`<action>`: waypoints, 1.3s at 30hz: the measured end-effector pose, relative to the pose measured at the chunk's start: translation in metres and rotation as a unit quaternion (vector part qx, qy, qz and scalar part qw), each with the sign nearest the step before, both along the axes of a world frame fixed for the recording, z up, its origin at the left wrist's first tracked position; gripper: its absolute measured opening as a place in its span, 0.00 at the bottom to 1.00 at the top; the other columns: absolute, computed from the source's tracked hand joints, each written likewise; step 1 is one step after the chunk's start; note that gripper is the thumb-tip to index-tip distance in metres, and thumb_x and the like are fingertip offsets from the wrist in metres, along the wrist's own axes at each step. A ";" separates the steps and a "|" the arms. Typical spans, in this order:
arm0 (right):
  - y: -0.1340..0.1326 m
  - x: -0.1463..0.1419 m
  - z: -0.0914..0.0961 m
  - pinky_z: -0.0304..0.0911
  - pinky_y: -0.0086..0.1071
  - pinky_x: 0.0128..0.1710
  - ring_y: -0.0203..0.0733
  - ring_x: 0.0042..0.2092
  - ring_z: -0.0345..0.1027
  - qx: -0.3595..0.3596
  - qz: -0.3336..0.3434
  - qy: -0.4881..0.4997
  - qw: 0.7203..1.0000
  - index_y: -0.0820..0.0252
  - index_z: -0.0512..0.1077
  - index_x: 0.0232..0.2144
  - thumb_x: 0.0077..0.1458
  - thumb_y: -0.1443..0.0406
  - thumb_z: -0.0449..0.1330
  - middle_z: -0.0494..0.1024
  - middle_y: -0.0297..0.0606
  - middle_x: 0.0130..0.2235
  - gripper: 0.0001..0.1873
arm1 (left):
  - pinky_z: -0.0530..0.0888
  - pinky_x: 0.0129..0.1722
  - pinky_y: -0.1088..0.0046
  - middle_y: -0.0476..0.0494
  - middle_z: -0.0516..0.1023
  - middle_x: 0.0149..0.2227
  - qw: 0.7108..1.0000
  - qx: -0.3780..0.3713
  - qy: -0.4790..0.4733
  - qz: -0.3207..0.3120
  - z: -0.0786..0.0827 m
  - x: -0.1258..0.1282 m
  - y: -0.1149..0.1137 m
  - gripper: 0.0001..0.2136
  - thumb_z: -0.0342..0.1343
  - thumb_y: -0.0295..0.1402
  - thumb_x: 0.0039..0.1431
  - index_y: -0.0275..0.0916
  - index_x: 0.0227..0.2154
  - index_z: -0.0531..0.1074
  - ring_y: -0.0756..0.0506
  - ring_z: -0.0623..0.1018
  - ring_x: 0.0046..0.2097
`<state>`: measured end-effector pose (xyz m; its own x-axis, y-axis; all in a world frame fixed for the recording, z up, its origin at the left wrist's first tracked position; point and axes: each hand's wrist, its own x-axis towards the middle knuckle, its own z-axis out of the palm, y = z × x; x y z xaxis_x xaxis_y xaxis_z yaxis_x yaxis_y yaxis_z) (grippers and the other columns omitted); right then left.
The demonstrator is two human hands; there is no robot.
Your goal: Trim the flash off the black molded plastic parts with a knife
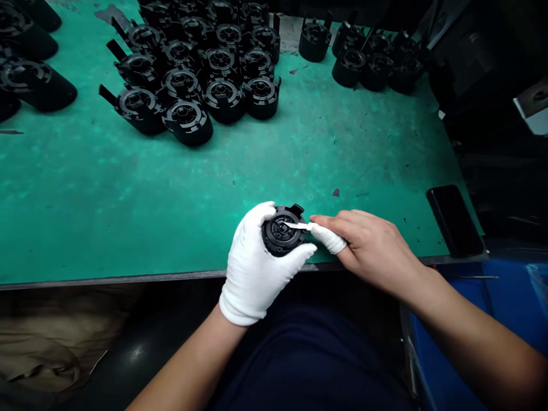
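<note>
My left hand [257, 260], in a white glove, is wrapped round a round black plastic part [279, 242] just above the table's front edge. The part's ringed face with a raised centre is turned up, and a tab sticks out at its far rim. My right hand [372, 237] is bare except for a white cover on the thumb. Between thumb and forefinger it pinches a small, pale knife-like blade [296, 226]. The blade's tip lies over the centre of the black part; whether it touches cannot be made out. Most of its handle is hidden by the fingers.
Several black cylindrical housings [223, 97] stand grouped on the green table [128, 194], with a smaller group [350, 64] at the back right. Larger black cylinders [47, 85] are at the far left. A phone [456, 221] lies near the right edge, above a blue bin [509, 291].
</note>
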<state>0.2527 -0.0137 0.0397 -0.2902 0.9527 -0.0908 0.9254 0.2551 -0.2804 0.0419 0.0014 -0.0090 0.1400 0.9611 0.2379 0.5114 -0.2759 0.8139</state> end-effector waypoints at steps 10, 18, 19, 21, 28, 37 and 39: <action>0.001 -0.001 0.005 0.59 0.35 0.33 0.43 0.38 0.72 0.006 0.005 -0.036 0.999 0.50 0.74 0.56 0.64 0.66 0.54 0.80 0.36 0.36 0.21 | 0.74 0.57 0.55 0.35 0.72 0.58 1.000 -0.003 0.015 0.008 -0.001 0.000 -0.001 0.34 0.70 0.46 0.47 0.42 0.53 0.62 0.37 0.76 0.58; 0.015 -0.013 0.000 0.61 0.33 0.32 0.44 0.40 0.75 0.003 -0.050 -0.039 0.998 0.47 0.74 0.55 0.64 0.65 0.54 0.81 0.36 0.38 0.20 | 0.74 0.56 0.56 0.36 0.73 0.56 0.999 0.034 0.019 0.029 -0.006 0.007 0.001 0.32 0.70 0.44 0.47 0.41 0.51 0.63 0.38 0.76 0.56; 0.014 -0.012 0.000 0.62 0.33 0.34 0.44 0.41 0.75 0.002 -0.047 -0.025 0.999 0.47 0.74 0.55 0.65 0.64 0.53 0.81 0.36 0.39 0.19 | 0.74 0.56 0.56 0.36 0.73 0.55 0.999 0.036 0.017 0.031 -0.006 0.008 0.001 0.32 0.70 0.44 0.47 0.41 0.51 0.63 0.38 0.76 0.56; 0.006 -0.007 0.002 0.63 0.32 0.37 0.43 0.42 0.75 0.001 -0.041 0.002 0.999 0.48 0.74 0.55 0.66 0.63 0.53 0.82 0.36 0.40 0.19 | 0.74 0.55 0.56 0.36 0.73 0.55 0.999 0.034 0.015 0.034 -0.006 0.009 0.001 0.32 0.71 0.46 0.46 0.41 0.50 0.63 0.38 0.77 0.55; -0.026 0.007 0.008 0.62 0.31 0.34 0.41 0.37 0.74 -0.031 -0.018 -0.019 0.999 0.49 0.75 0.55 0.65 0.63 0.54 0.80 0.36 0.36 0.19 | 0.73 0.55 0.56 0.36 0.73 0.53 0.998 0.042 0.001 0.041 -0.005 0.009 0.002 0.30 0.71 0.48 0.44 0.41 0.44 0.63 0.38 0.76 0.55; -0.022 -0.009 0.006 0.63 0.33 0.34 0.44 0.39 0.75 0.003 -0.082 -0.036 0.996 0.50 0.75 0.54 0.67 0.62 0.52 0.81 0.38 0.39 0.18 | 0.72 0.57 0.54 0.35 0.72 0.54 0.998 0.041 0.001 0.052 -0.007 0.013 0.001 0.28 0.70 0.45 0.47 0.40 0.45 0.63 0.37 0.75 0.56; -0.021 -0.005 0.007 0.65 0.33 0.40 0.43 0.43 0.76 0.009 -0.089 0.028 0.996 0.53 0.75 0.54 0.69 0.61 0.50 0.82 0.40 0.44 0.18 | 0.72 0.58 0.54 0.35 0.73 0.54 0.998 0.042 0.010 0.040 -0.005 0.011 0.002 0.28 0.70 0.45 0.46 0.40 0.46 0.64 0.36 0.75 0.56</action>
